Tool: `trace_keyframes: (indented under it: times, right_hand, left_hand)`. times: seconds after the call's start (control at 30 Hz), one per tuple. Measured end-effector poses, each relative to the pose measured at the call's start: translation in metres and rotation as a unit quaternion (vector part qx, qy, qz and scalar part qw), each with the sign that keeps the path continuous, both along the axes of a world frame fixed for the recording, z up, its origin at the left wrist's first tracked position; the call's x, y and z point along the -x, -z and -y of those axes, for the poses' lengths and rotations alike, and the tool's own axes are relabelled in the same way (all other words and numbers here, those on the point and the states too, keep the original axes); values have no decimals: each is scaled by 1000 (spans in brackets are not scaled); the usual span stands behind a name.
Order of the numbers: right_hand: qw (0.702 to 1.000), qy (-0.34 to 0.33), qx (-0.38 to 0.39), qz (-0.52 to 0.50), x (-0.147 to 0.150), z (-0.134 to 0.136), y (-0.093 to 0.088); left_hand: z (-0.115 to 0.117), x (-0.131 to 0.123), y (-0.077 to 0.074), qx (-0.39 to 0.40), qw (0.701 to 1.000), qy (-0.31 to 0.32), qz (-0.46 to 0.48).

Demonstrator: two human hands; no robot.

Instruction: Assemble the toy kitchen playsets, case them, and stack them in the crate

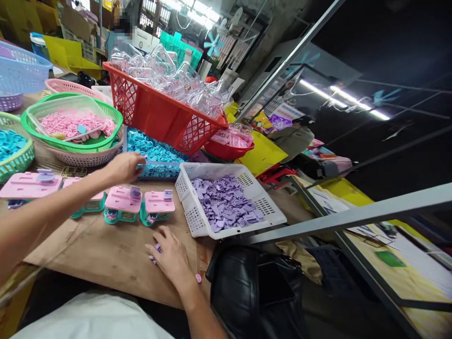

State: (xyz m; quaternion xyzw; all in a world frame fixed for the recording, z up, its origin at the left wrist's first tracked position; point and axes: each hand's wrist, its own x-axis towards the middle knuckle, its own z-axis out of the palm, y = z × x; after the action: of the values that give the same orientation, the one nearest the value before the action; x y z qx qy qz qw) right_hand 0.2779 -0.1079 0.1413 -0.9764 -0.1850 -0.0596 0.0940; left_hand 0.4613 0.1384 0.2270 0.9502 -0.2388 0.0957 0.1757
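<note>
Left hand point(124, 167), seen from the head camera, is stretched out over the cardboard tabletop point(106, 254) to the near edge of the heap of blue parts point(155, 153). Its fingers are bunched together at the tips, but I cannot tell whether a part sits between them. The right hand point(169, 256) lies palm down on the cardboard, fingers loosely spread, with a small purple piece point(156, 248) under the fingertips. Just beside it stands the white basket point(197, 226), full of the same purple pieces. Between the two hands is a row of pink-topped toy units point(122, 205).

These little moulded parts look light, stiff and smooth, likely to skate away or scatter if pushed. A fingertip pinch across the edges of one part should suit better than a scoop. The heap probably shifts when it is dug into.
</note>
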Motion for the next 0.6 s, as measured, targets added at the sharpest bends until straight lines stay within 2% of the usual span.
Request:
trace_keyframes:
  times: [0.07, 0.13, 0.2, 0.27, 0.37, 0.43, 0.5, 0.6]
  right_hand:
    - [1000, 3, 21, 2, -20, -2, -33]
    - [1000, 5, 14, 20, -58, -9, -67]
    - [998, 26, -19, 51, -114, -23, -93]
    - [995, 73, -34, 52, -181, -38, -108]
    - [985, 163, -24, -43, -270, -59, -105]
    - [978, 193, -21, -73, -311, -68, -94]
    - [976, 202, -24, -81, -334, -73, -82]
    - [978, 191, -35, -81, -349, -73, -70]
  left_hand:
    - [0, -46, -13, -44, 996, -76, -5]
    - [5, -85, -18, -65, 990, -121, -26]
    - [11, -113, -17, -67, 987, -136, -52]
    - [17, -131, -11, -60, 985, -139, -79]
    - [18, -145, 2, -33, 983, -148, -108]
    - [15, -150, 9, -2, 981, -158, -111]
    - [8, -155, 13, 38, 980, -168, -102]
    - [-2, -162, 12, 102, 973, -185, -91]
